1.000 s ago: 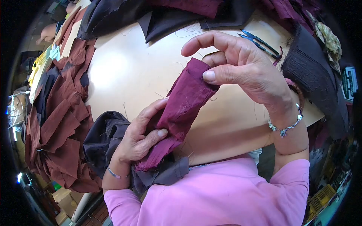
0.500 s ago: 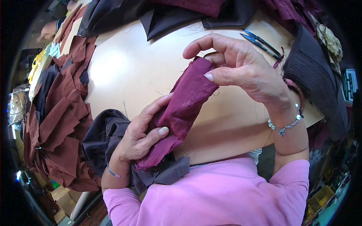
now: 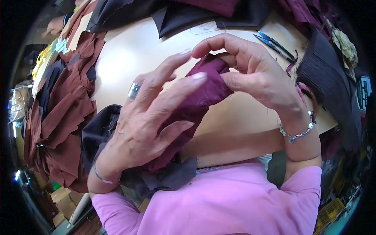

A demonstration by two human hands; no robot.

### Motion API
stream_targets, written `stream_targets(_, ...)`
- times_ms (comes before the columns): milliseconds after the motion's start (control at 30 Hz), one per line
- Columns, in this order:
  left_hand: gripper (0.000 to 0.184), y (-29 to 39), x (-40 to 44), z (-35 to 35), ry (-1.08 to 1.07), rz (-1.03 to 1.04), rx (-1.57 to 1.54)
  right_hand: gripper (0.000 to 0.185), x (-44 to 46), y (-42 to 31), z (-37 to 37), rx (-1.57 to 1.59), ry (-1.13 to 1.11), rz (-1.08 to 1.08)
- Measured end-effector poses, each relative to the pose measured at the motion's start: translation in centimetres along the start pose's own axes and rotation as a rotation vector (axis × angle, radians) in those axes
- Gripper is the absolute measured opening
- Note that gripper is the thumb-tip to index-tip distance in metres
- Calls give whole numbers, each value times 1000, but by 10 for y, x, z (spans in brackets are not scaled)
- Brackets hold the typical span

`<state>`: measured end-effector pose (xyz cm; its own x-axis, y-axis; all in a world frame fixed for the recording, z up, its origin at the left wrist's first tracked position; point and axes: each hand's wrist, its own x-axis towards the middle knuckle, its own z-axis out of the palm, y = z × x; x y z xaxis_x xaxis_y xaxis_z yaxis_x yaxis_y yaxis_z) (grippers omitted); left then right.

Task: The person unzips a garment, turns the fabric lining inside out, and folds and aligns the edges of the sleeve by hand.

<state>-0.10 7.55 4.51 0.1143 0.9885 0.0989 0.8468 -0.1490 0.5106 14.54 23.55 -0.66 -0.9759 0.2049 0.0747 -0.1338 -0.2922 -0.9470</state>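
Observation:
A maroon piece of fabric, folded into a long strip with frayed edges, slants above the table in front of me. My right hand pinches its upper end between thumb and fingers. Over the strip's middle hovers my left hand, with a ring on one finger; its fingers are spread and do not grip the cloth. It hides part of the strip's lower half. Dark fabric lies beneath the lower end, near my lap.
Brown cloth pieces are heaped at the left. Black fabric lies along the far side, and more dark cloth hangs at the right. Blue thread snips rest on the pale tabletop beyond my right hand.
My left hand has let go of the strip's lower part and moved up over it, fingers now spread. The right hand keeps its pinch, and the upper end has bent a little.

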Motion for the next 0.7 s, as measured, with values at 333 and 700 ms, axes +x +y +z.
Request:
stream_targets(333, 28, -1, 21, 12, 3, 22, -55, 51, -4, -5, 6, -5, -44, 68)
stream_targets(700, 25, -28, 9, 30, 165, 106, -145, 42, 4, 10, -1, 64, 84, 138)
